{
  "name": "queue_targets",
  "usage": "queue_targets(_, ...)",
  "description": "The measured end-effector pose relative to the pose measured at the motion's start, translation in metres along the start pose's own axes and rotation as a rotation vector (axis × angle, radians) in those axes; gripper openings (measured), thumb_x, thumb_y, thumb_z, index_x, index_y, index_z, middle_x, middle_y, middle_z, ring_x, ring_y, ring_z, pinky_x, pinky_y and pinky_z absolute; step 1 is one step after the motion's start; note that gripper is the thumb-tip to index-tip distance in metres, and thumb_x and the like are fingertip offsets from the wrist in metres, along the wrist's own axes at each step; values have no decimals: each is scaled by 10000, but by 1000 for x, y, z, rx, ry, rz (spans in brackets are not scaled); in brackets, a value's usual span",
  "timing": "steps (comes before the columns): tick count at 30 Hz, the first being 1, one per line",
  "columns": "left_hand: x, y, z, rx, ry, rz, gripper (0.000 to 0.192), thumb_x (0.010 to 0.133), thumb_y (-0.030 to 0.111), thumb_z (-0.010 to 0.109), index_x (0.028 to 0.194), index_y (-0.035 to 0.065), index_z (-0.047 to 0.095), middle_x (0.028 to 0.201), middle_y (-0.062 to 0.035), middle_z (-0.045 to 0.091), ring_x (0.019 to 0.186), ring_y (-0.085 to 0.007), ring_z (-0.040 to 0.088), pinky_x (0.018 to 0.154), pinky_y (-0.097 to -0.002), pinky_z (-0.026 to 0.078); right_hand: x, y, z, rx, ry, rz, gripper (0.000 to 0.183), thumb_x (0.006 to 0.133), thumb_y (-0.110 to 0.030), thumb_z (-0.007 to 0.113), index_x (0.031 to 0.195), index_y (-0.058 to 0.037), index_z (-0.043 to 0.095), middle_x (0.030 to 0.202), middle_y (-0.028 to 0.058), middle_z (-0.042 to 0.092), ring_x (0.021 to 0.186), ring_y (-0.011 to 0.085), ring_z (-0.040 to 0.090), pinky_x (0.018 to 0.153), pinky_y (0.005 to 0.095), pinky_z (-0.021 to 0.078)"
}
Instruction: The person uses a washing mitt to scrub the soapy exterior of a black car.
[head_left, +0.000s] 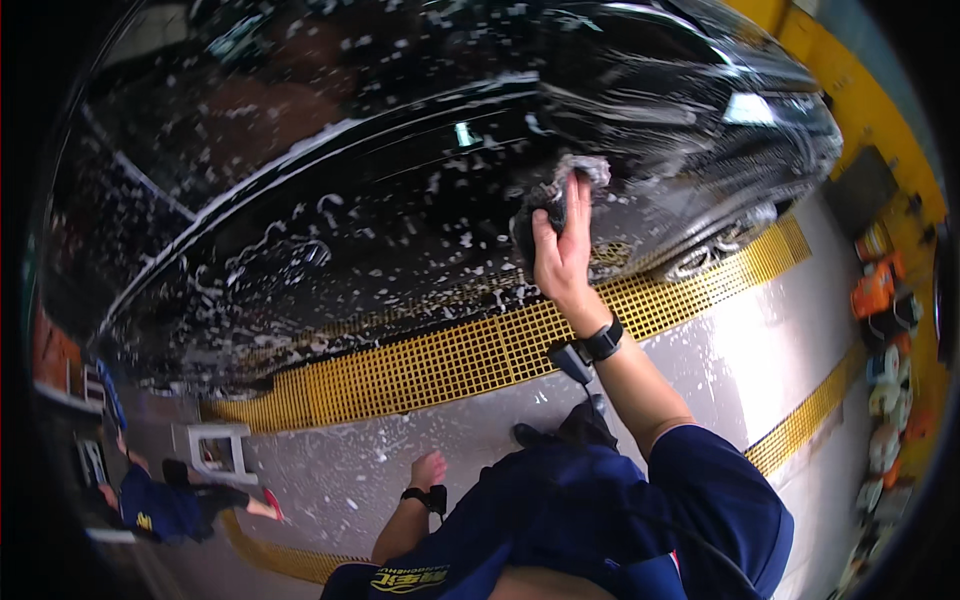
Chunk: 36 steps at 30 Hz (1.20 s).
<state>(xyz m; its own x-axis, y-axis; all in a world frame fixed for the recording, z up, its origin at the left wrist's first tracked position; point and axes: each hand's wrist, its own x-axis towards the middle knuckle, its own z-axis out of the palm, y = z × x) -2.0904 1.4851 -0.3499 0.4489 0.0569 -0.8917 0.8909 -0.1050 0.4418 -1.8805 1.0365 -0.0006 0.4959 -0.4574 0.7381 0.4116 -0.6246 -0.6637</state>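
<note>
My right hand (564, 251) presses a dark, foam-covered wash pad (546, 206) against the front side panel of a black car (420, 195). The fingers point up along the panel and the thumb stands off to the left. Whether the pad is a sponge or a mitt cannot be told. White suds lie in streaks and flecks over the doors, windows and front wing. Low at my left side hangs my left hand (430, 469), its fingers curled and its palm hidden. It touches nothing that I can see. Each wrist wears a black strap with a small device.
Yellow floor grating (442, 375) runs along the car beside the wet grey floor (330, 465). At the lower left another person (169, 499) in dark blue bends beside a white stool (219, 454). Several bottles and orange containers (876, 289) line the yellow right wall.
</note>
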Motion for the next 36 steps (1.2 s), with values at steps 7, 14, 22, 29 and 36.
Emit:
queue_targets(7, 4, -69, -33, -26, -49, 167, 412, 878, 383, 666, 1134, 63, 620, 944, -61, 658, 785, -192, 650, 624, -358, 498, 64, -7, 111, -581, -162, -287, 545, 862, -344, 631, 1323, -75, 521, 1387, 181, 443, 1313, 422, 356, 994, 685, 253)
queue_targets(14, -26, 5, 34, -317, 164, 187, 316, 854, 302, 717, 1007, 32, 660, 848, -52, 645, 744, -142, 622, 637, -263, 503, 23, -97, 218, -325, -617, -583, 676, 809, -353, 684, 1405, -127, 457, 1423, 129, 430, 1369, 351, 336, 1064, 634, 225)
queue_targets(22, -10, -19, -36, -406, 139, 58, 375, 870, 355, 681, 1113, 72, 635, 944, -43, 657, 804, -148, 639, 602, -254, 465, -13, -186, 373, -186, -914, -905, 658, 904, -487, 553, 1451, -144, 428, 1527, 147, 357, 1445, 350, 251, 1148, 584, 134)
queue_targets(29, 8, -36, -196, -493, 85, 107, 325, 864, 381, 673, 1027, 100, 660, 920, -32, 660, 775, -142, 635, 628, -304, 469, -49, -305, 508, -60, -1270, -1103, 693, 828, -504, 639, 1428, -197, 481, 1556, 119, 328, 1470, 333, 210, 1176, 566, 120)
queue_targets(36, 46, 12, -296, -351, 99, 72, 464, 905, 433, 614, 1211, 84, 589, 1116, -74, 637, 943, -200, 619, 752, -350, 470, -48, -280, 490, -297, -1056, -966, 679, 862, -524, 606, 1464, -253, 448, 1592, 120, 264, 1490, 301, 175, 1188, 527, 75)
